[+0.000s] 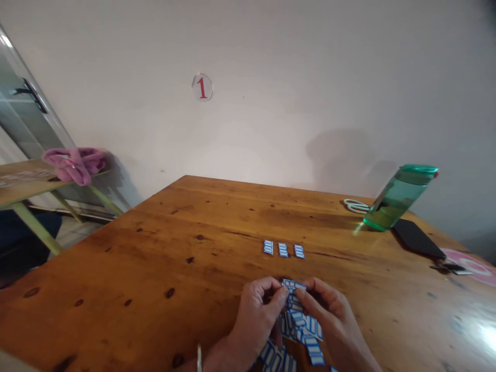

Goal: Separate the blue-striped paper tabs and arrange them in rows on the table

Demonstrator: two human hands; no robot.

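Near the front of the wooden table, my left hand (258,310) and my right hand (329,312) pinch a small blue-and-white printed card (293,285) between thumbs and fingers, one hand at each side. Beneath and between the hands lies a loose heap of similar blue-and-white cards (300,325), overlapping at odd angles. Part of the heap is hidden by my left wrist. Farther back, three small blue-and-white pieces sit apart in a row: a left piece (268,247), a middle piece (283,250) and a right piece (299,251). Their printing is too small to read.
A green bottle (401,199) stands at the back right, beside a coiled white cable (355,206) and a black flat case (417,237). Keys (451,267) and a pink round mat (475,266) lie at the right edge. A pink cloth (77,163) rests on another table.
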